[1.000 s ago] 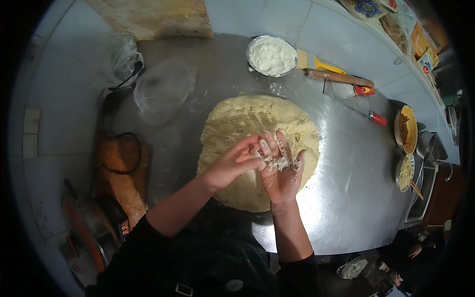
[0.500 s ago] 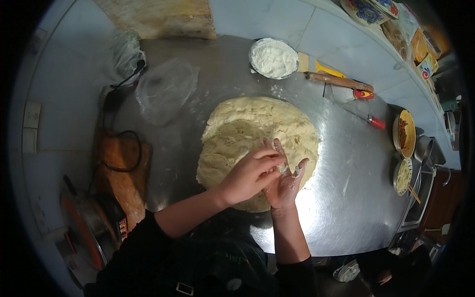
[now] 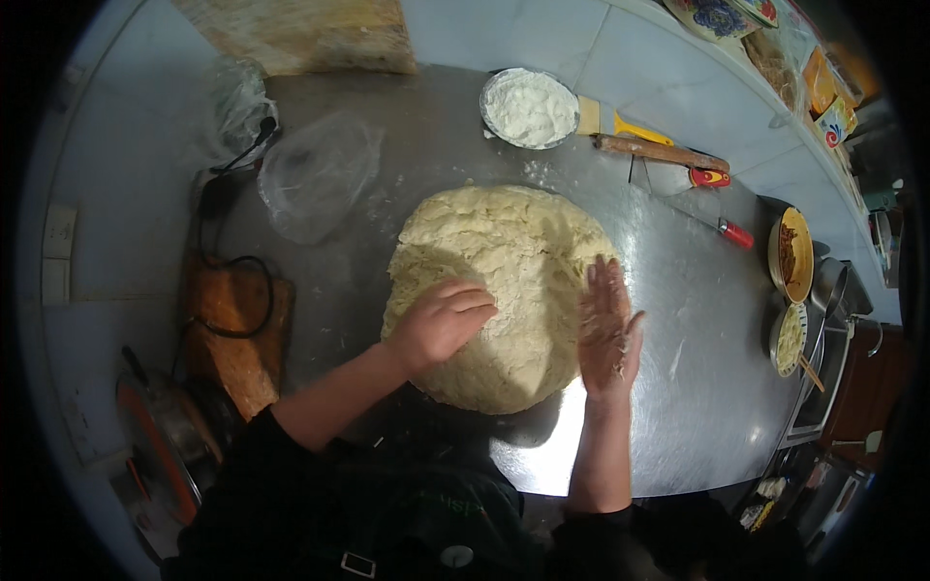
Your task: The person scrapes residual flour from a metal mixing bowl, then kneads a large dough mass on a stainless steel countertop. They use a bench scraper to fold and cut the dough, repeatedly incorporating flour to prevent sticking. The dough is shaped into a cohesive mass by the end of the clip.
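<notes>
A large, round, pale yellow mass of dough (image 3: 523, 232) lies on the metal worktop, its surface lumpy and uneven. My left hand (image 3: 441, 327) is over its left part with the fingers curled and drawn together at the tips. Whatever may be between those fingertips is hidden. At the dough's right edge, my right hand (image 3: 608, 334) shows its palm, fingers stretched out and thumb apart. White, sticky-looking bits cling to that palm and thumb. Nothing is held in it.
Along the back are a bowl of flour (image 3: 530, 108), a yellow-handled brush (image 3: 639, 129), a rolling pin (image 3: 664, 153) and a red-handled tool (image 3: 734, 233). A clear plastic bag (image 3: 320, 174) lies back left, near a wooden board (image 3: 232, 329) and cord. Two food bowls (image 3: 794, 257) stand right.
My hands have parted: the left moved left and slightly down over the dough, the right moved right to the dough's edge. A moment ago the left fingers were at the right palm.
</notes>
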{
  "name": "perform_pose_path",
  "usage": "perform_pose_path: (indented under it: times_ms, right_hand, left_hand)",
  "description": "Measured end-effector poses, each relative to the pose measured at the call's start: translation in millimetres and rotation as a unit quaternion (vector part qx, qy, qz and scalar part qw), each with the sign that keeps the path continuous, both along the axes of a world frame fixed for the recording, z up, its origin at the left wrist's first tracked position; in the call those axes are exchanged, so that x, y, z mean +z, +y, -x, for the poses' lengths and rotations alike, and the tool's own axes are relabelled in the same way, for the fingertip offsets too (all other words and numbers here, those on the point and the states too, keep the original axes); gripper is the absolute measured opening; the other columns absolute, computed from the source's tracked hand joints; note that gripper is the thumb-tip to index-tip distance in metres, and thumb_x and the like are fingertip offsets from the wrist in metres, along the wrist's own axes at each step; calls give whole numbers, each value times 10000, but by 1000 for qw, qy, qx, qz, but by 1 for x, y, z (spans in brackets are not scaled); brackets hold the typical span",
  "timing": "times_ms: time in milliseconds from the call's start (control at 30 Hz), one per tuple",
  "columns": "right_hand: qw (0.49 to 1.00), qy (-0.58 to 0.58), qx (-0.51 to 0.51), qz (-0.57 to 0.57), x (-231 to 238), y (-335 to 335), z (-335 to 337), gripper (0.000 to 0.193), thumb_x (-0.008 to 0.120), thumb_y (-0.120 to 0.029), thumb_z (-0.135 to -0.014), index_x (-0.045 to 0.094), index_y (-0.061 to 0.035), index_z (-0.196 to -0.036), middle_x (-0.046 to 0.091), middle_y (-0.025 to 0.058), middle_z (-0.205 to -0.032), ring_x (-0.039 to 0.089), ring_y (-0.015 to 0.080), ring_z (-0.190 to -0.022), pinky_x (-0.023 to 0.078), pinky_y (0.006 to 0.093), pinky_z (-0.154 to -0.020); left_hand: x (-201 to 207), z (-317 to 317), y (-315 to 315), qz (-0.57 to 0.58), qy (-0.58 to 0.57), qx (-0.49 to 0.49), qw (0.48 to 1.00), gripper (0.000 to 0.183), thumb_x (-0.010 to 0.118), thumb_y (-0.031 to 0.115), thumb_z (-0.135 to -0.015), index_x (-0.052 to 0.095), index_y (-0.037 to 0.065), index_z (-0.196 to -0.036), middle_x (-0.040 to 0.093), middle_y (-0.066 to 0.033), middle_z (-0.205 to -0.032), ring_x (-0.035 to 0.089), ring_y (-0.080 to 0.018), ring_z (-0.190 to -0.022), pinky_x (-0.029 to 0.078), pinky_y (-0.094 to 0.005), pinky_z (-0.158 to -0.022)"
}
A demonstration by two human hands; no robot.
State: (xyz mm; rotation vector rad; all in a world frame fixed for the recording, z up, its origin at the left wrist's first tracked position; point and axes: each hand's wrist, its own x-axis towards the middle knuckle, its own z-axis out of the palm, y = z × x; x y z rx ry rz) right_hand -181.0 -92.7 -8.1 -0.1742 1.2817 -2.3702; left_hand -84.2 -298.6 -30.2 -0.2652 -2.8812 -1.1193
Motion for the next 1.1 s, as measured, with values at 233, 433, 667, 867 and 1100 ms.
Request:
perform_pose_path:
  times_ms: [233,433,667,867,1100]
  right_hand:
    - [852,279,37,-441,-16,35,34,526,590,-106,-826,413,-62,-1319,360,141,-1389,321,288,-1300,295,381,-1052]
    - [788,336,74,-511,-41,36,109,571,657,-204,-803,422,-36,-1295,397,185,-1340,364,291,-1266,325,363,-1026]
    - [848,96,217,-473,-50,8,162,602,545,-343,-884,394,71,-1294,503,169,-1250,475,212,-1147,349,297,-973]
    - [823,-8,320,-470,-38,-14,184,602,548,-403,-874,458,51,-1259,558,133,-1173,510,196,-1084,373,290,-941]
    - [871,-93,416,-245,-65,-53,185,662,626,-429,-814,468,57,-1235,592,148,-1088,583,193,-954,463,305,-846]
  left_hand:
    - [-4,-34,0,154,-46,-72,984,483,563,319,-840,491,38,-1226,453,-88,-1311,346,-265,-1273,265,-485,-1035]
    - [40,-41,-8,210,-140,-117,961,558,574,347,-827,439,47,-1277,464,-143,-1284,347,-272,-1266,266,-434,-1041]
    - [3,50,-95,-35,-139,157,977,649,610,404,-797,421,35,-1296,487,-215,-1233,448,-333,-1165,337,-409,-990]
    - [-36,105,-95,33,-149,107,983,835,673,552,-689,440,9,-1277,494,-211,-1223,464,-343,-1136,373,-382,-958]
    - [-22,162,-93,-186,-372,25,909,719,742,374,-700,460,34,-1268,554,-138,-1130,534,-221,-1043,415,-324,-887]
